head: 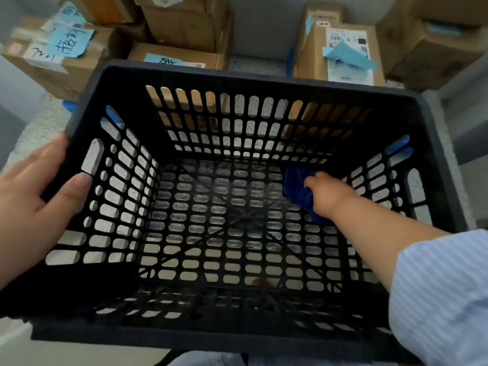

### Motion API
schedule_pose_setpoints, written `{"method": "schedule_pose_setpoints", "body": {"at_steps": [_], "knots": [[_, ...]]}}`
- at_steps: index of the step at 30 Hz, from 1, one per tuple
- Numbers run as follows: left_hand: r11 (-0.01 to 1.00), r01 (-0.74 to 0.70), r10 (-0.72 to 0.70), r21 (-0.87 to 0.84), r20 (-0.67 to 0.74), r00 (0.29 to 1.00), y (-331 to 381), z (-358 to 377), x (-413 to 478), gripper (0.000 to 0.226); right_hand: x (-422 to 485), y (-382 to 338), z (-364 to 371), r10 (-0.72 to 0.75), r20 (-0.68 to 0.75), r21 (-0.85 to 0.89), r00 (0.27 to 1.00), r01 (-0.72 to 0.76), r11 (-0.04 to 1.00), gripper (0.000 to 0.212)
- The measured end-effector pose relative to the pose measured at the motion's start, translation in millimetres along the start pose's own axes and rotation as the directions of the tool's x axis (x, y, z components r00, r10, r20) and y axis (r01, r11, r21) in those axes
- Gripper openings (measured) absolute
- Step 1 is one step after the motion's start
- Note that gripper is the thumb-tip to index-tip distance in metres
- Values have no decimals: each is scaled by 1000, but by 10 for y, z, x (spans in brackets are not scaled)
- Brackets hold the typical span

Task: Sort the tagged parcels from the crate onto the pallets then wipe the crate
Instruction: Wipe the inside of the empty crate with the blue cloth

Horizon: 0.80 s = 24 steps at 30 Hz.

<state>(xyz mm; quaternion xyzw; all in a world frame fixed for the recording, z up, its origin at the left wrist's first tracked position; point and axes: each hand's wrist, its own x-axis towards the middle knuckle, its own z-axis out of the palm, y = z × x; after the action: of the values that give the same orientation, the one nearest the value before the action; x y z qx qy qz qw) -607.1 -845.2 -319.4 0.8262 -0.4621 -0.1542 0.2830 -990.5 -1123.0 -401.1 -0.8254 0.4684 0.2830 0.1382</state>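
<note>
A black slotted plastic crate (pixel 237 75) fills the middle of the view, and nothing but a cloth lies inside it. My left hand (pixel 34 204) grips the crate's left rim, thumb inside against the wall, fingers outside. My right hand (pixel 330 194) reaches down inside and holds a dark blue cloth (pixel 297 188) against the crate's floor near the far right corner. Cardboard parcels with light blue tags stand beyond the crate: one group at the far left (pixel 60 51) and another at the far right (pixel 343 54).
More brown boxes are stacked at the back middle (pixel 184 25) and the far right corner (pixel 433 46). Speckled floor shows between the two parcel groups (pixel 256 64) and through the crate's slots. Blue pallet edges show through the side slots.
</note>
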Motion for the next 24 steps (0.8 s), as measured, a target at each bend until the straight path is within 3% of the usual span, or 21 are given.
{"method": "schedule_pose_setpoints", "body": {"at_steps": [6, 10, 13, 16, 18, 20, 22, 24], "knots": [[1000, 29, -29, 13, 51, 998, -25, -5, -9, 68, -507, -154, 11, -91, 256, -111, 962, 123, 986, 58], [997, 53, -57, 62, 58, 997, 205, -33, -6, 73, -808, -347, 73, -80, 537, -127, 840, 174, 976, 73], [996, 46, -49, 72, 43, 998, 296, -71, -20, 82, -940, -389, 64, -67, 645, -153, 761, 215, 965, 77], [1000, -18, 18, 12, 54, 998, 209, -79, 8, 75, -967, -365, 57, -46, 708, -186, 705, 249, 950, 73], [999, -51, 52, -8, 61, 997, 153, -77, 18, 71, -921, -322, 37, -31, 667, -252, 744, 264, 931, 68], [998, -45, 47, -48, 36, 998, 171, -38, 4, 69, -846, -244, -16, -26, 554, -298, 832, 227, 927, 60], [999, -16, 15, -38, -7, 1000, 168, -20, -2, 67, -729, -174, -94, -54, 347, -290, 936, 162, 943, 50], [999, 39, -40, -22, -11, 999, 110, -13, -8, 66, -574, -112, -190, -63, 71, -270, 995, 80, 960, 44]]}}
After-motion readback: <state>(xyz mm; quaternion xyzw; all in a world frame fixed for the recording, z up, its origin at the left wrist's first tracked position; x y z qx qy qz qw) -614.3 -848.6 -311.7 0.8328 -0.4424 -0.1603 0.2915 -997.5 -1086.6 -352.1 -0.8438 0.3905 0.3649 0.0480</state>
